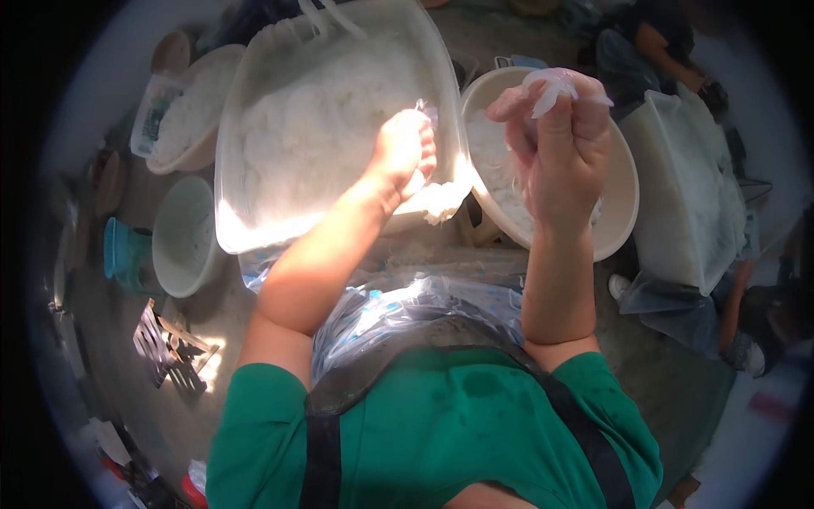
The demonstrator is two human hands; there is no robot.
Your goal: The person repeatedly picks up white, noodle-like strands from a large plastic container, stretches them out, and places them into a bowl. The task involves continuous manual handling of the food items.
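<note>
My left hand (405, 153) is closed in a fist above the right side of a large pale rectangular tub (225, 182). A small whitish bit pokes out at the top of that fist; the rest of what it holds is hidden. White, wet, soft-looking food (318, 127) fills the tub, blurred by glare. Raised over a round cream basin (623, 199), my right hand (564, 157) pinches a limp, translucent white strip (553, 87) draped over its fingers. More white pieces (492, 161) lie in the basin below. A pale clump (445, 201) sits at the tub's near right corner.
At left stand an oval basin of white pieces (199, 110), a pale round bowl (182, 229) and a blue-green plastic stool (123, 254). Another white-filled tub (678, 195) is at right, with other people (666, 55) near it. Clear plastic sheeting (407, 301) covers my lap.
</note>
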